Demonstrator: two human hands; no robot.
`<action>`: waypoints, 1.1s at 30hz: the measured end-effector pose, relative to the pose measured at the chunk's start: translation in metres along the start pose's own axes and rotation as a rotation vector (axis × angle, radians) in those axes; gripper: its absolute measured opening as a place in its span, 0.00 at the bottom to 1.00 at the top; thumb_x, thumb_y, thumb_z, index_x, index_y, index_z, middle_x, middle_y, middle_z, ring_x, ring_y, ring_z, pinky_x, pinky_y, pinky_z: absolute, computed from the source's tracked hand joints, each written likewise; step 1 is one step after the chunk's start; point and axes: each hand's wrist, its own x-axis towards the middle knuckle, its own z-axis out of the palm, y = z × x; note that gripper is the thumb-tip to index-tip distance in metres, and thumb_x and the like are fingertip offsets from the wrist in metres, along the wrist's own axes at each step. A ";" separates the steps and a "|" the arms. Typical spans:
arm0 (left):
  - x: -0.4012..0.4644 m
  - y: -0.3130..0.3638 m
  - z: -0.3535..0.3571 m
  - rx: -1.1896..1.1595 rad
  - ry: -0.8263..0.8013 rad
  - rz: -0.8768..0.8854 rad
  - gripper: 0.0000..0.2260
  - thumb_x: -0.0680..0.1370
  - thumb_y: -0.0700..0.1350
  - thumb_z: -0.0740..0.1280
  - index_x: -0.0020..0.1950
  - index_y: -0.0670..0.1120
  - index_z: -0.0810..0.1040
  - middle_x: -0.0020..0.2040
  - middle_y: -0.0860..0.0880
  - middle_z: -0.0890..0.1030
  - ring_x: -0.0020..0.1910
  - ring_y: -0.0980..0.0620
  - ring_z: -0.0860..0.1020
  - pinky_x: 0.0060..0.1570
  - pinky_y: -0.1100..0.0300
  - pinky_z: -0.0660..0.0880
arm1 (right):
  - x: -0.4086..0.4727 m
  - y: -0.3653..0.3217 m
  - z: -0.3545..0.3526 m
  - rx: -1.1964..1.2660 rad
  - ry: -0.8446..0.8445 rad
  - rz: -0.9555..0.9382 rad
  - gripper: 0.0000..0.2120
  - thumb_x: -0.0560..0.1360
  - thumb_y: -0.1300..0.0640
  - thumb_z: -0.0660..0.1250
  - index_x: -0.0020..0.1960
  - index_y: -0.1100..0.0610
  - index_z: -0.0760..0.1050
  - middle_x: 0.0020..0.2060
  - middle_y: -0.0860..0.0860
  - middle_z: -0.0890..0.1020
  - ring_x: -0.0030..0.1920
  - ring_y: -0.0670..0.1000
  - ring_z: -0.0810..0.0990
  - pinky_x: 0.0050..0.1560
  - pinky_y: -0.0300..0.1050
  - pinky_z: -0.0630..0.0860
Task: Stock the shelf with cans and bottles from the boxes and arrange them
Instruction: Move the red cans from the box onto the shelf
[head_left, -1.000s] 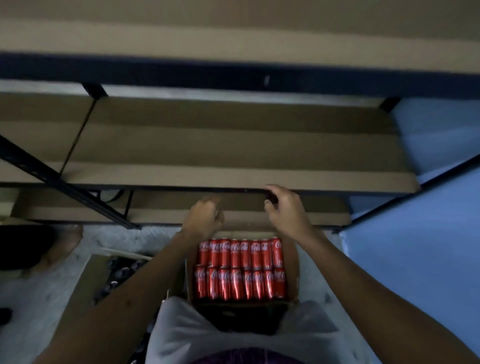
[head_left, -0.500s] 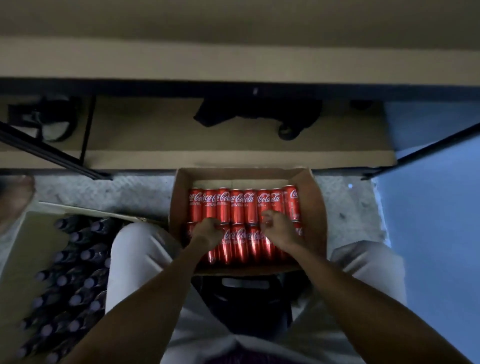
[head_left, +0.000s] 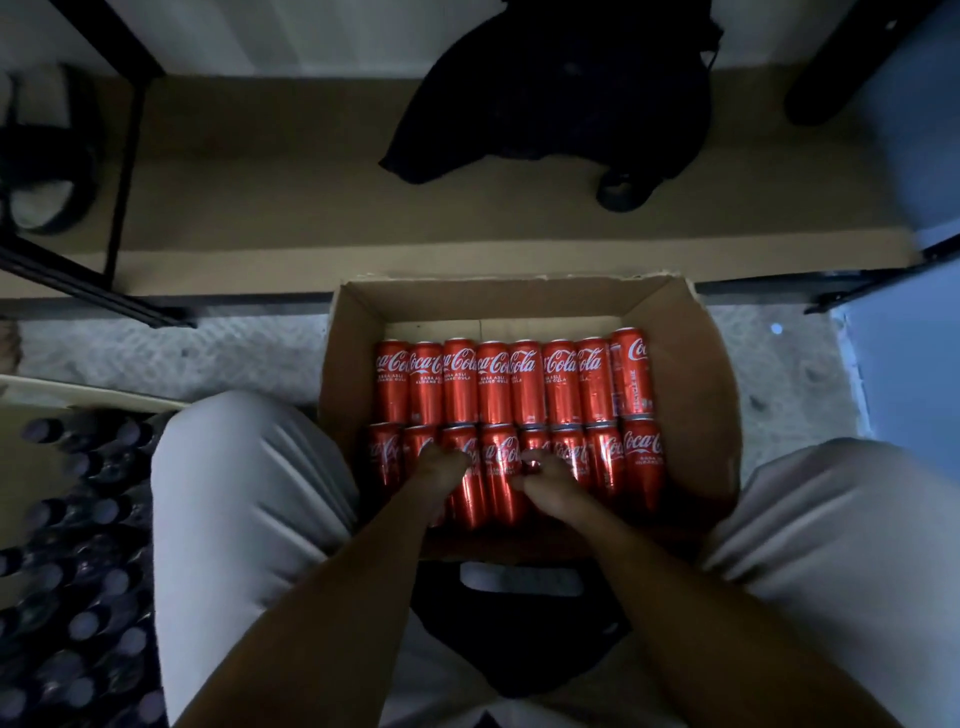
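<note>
A: Where are the cans?

B: Red cans (head_left: 511, 384) lie on their sides in two rows inside the open cardboard box (head_left: 696, 374), on the floor btwn the person's knees, box front edge touching the bottom shelf (head_left: 311, 208). Bottles (head_left: 78, 571) packed together far left, dark caps up.

A: Hands?

B: I see both in the near row. Left hand (head_left: 439, 470) curled down over a can approx. third from left; right hand (head_left: 545, 475) curled over one just right of centre. Fingers bent round the cans, but whether they're truly gripped or just touched, I can't tell – too dim.

A: Shelf?

B: Only a black cloth item (head_left: 561, 88) at the back.
</note>
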 end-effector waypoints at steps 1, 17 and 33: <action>-0.001 -0.002 0.000 -0.041 -0.021 -0.032 0.08 0.76 0.36 0.66 0.55 0.42 0.77 0.48 0.43 0.81 0.42 0.49 0.78 0.37 0.62 0.70 | 0.002 0.002 0.002 0.015 -0.009 0.012 0.24 0.74 0.60 0.70 0.69 0.54 0.71 0.62 0.50 0.77 0.56 0.48 0.75 0.55 0.41 0.72; 0.032 -0.040 0.039 -0.109 -0.180 -0.050 0.21 0.70 0.31 0.67 0.61 0.46 0.74 0.52 0.46 0.81 0.52 0.47 0.78 0.47 0.55 0.73 | 0.025 0.035 0.006 0.236 0.007 0.042 0.31 0.75 0.64 0.67 0.74 0.50 0.63 0.60 0.49 0.74 0.57 0.49 0.71 0.57 0.45 0.69; 0.047 -0.037 0.038 -0.214 -0.360 -0.008 0.24 0.69 0.31 0.72 0.64 0.42 0.77 0.56 0.43 0.83 0.58 0.43 0.80 0.57 0.48 0.76 | 0.018 0.030 -0.004 0.411 -0.143 0.052 0.30 0.70 0.58 0.74 0.70 0.52 0.70 0.62 0.49 0.80 0.60 0.49 0.77 0.48 0.41 0.71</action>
